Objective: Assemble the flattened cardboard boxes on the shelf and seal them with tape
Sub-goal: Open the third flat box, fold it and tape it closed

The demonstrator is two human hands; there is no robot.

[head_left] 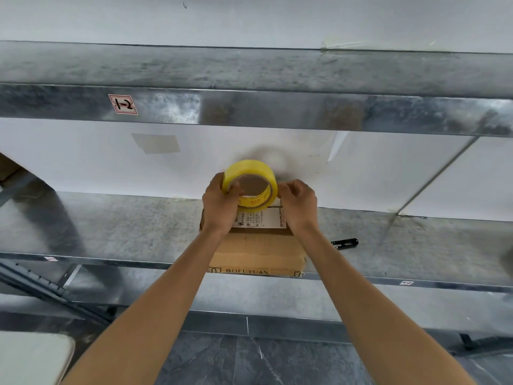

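The left hand (222, 201) is curled round a yellow tape roll (251, 168); its right edge is pinched by the right hand (298, 202); the cardboard box (258, 251) is set beneath, at the metal shelf's (111, 223) near edge.

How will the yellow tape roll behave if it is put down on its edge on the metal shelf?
Probably it rolls: the tape roll is round and the shelf looks smooth. Likely light, as its core is hollow. Laid flat, it should stay.
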